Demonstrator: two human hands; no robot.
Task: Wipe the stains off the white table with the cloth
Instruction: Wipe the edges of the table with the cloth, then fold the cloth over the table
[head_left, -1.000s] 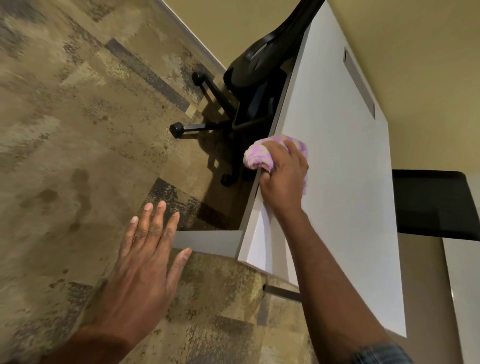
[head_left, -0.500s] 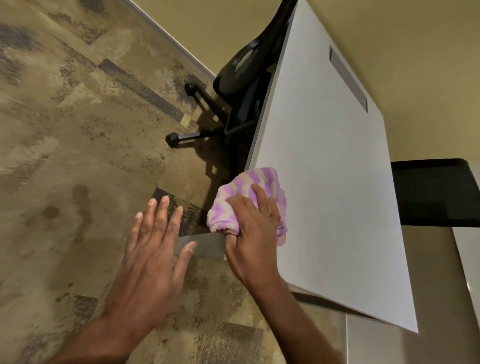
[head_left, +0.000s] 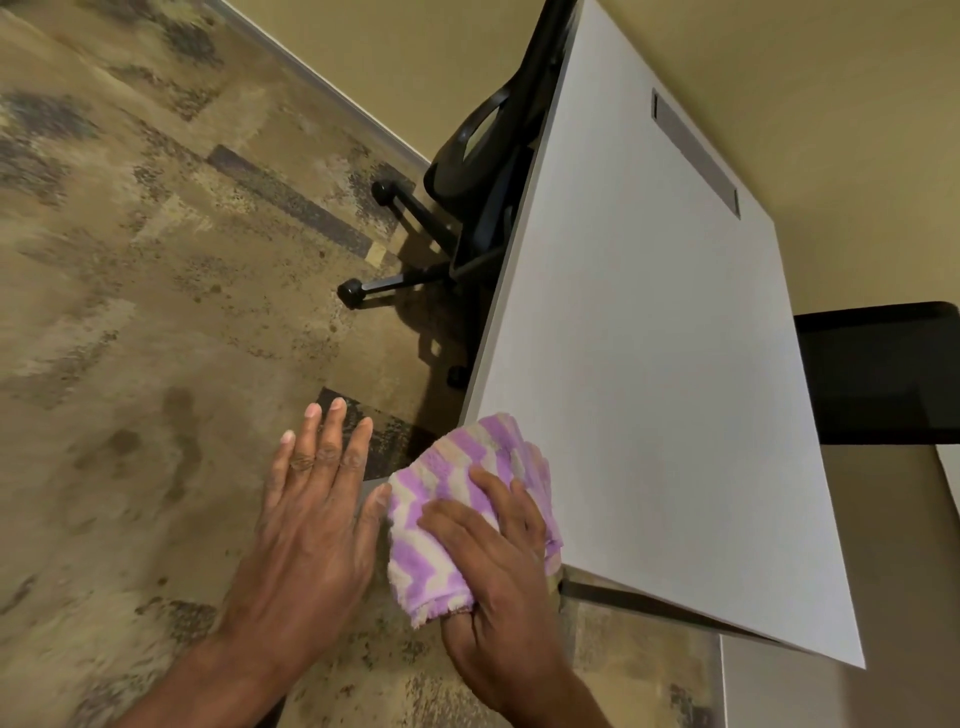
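A purple and cream striped cloth (head_left: 447, 499) lies bunched over the near left corner of the white table (head_left: 649, 364). My right hand (head_left: 498, 587) is pressed on top of it, fingers curled over the fabric, gripping it. Part of the cloth hangs off the table edge. My left hand (head_left: 317, 519) hovers flat just left of the corner, fingers spread and empty, its thumb touching the cloth. The tabletop looks plain white; no stains show from here.
A black wheeled office chair (head_left: 467, 208) is tucked under the table's left side. A grey slot (head_left: 696, 150) runs along the table's far edge by the beige wall. A black surface (head_left: 883, 374) sits to the right. Patterned carpet (head_left: 156, 312) covers the floor.
My right hand has dragged the cloth along the left edge toward me, from mid-table to the near corner. My left hand stayed open beside the corner, closing in on the cloth.
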